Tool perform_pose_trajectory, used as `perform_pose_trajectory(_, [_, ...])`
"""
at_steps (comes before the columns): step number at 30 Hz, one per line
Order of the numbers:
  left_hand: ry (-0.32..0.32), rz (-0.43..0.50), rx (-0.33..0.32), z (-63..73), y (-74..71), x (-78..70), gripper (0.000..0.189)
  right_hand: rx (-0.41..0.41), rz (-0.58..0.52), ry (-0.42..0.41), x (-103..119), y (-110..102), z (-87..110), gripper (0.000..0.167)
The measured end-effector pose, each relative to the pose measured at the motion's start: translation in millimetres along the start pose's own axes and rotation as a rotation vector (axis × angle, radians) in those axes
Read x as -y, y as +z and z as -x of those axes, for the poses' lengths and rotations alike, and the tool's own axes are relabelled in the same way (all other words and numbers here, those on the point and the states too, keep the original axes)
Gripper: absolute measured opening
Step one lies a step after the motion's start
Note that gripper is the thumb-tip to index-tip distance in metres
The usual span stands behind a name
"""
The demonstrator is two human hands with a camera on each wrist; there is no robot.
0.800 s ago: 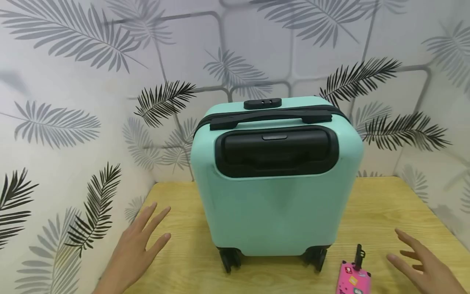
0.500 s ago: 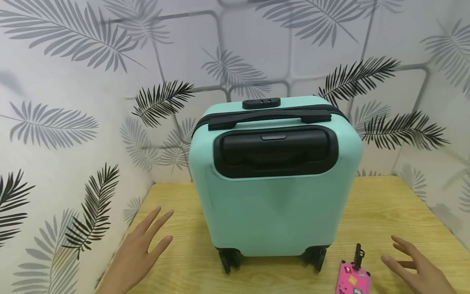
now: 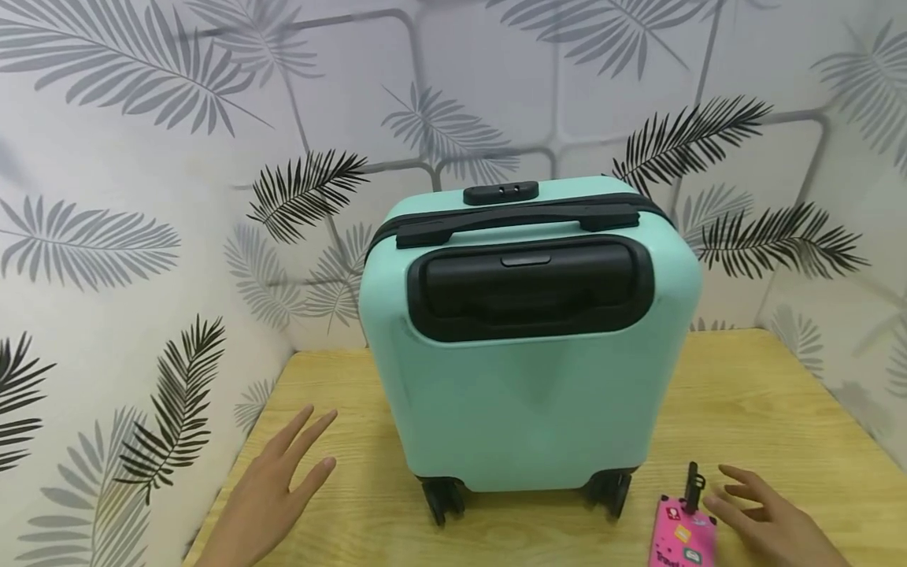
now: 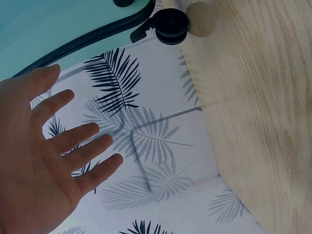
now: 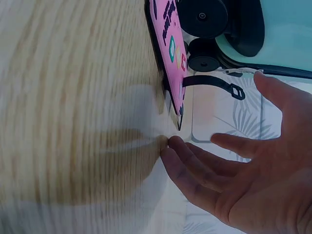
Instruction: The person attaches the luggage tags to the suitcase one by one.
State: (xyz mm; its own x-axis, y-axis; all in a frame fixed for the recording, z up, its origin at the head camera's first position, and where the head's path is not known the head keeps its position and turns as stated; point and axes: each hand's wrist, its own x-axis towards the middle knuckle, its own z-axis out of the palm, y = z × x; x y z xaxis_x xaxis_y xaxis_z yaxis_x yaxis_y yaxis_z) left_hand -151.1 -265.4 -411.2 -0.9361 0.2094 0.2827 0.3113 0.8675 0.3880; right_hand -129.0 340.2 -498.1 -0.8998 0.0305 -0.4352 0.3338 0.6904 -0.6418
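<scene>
A mint-green suitcase point(image 3: 527, 409) with a black recessed handle panel stands upright on its wheels in the head view. Right of its front wheels lies a pink luggage tag point(image 3: 683, 534) with stickers and a short black strap point(image 5: 209, 82). My right hand point(image 3: 772, 520) is just right of the tag, fingers loosely bent and holding nothing; in the right wrist view its fingertips are low by the table, apart from the tag. My left hand point(image 3: 265, 496) hovers left of the suitcase, fingers spread with nothing in them. The left wrist view shows that palm point(image 4: 39, 161) bare.
The wood-grain table point(image 3: 751, 394) runs back to a wall point(image 3: 489, 87) patterned with leaves, with another wall at each side. The suitcase fills the middle of the table. Its black wheels point(image 3: 442, 498) rest near the front.
My right hand has moved left, up close to the luggage tag. The left hand has shifted only slightly. Suitcase and tag stay in place while the view tilts a little.
</scene>
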Motion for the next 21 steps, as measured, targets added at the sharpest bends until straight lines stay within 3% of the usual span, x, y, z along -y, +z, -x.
perform_pose_trajectory(7, [-0.038,0.002,0.040,-0.2,1.6,1.0,0.055,0.079,-0.084,-0.065,3,14,-8.0,0.082])
perform_pose_trajectory(11, [-0.028,0.021,0.050,-0.9,2.0,0.4,0.054,0.116,-0.111,-0.132,4,18,-13.7,0.081])
perform_pose_trajectory(14, [-0.001,0.034,0.035,-0.9,1.8,0.6,0.054,0.123,-0.063,-0.225,1,21,-20.0,0.070])
perform_pose_trajectory(21, [0.015,0.061,0.046,2.8,0.8,2.8,0.054,0.020,0.134,-0.559,-13,32,-31.4,0.040])
